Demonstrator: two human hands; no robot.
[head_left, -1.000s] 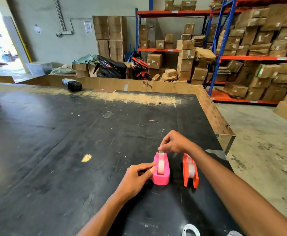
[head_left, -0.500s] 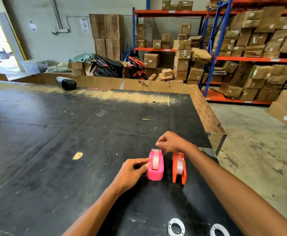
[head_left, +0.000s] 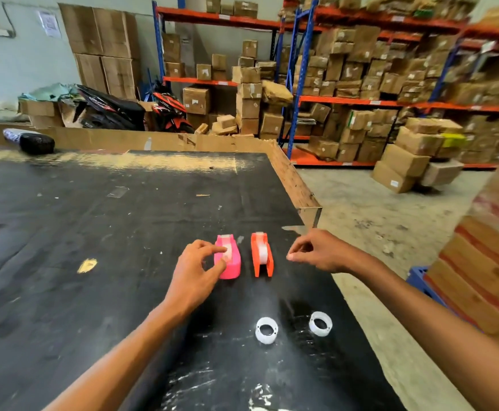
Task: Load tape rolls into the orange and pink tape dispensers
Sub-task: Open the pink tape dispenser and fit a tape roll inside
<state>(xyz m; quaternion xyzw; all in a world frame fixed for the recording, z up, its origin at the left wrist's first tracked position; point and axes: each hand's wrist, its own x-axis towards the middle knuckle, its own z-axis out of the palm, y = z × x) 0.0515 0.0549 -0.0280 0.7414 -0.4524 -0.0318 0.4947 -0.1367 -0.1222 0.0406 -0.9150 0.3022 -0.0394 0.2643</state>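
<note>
The pink dispenser (head_left: 228,257) stands on the bench (head_left: 94,232), orange dispenser (head_left: 261,258) just right of it, both holding rolls. Left hand (head_left: 196,266) pinches the pink one's roll; right hand (head_left: 316,252), right of orange, is loosely curled, empty. Light, rigid plastic likely slides; best gripped by its sides.

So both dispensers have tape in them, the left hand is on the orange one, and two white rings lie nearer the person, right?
Not quite: in the head view the left hand is on the pink dispenser, not the orange dispenser. The rest holds.
</note>
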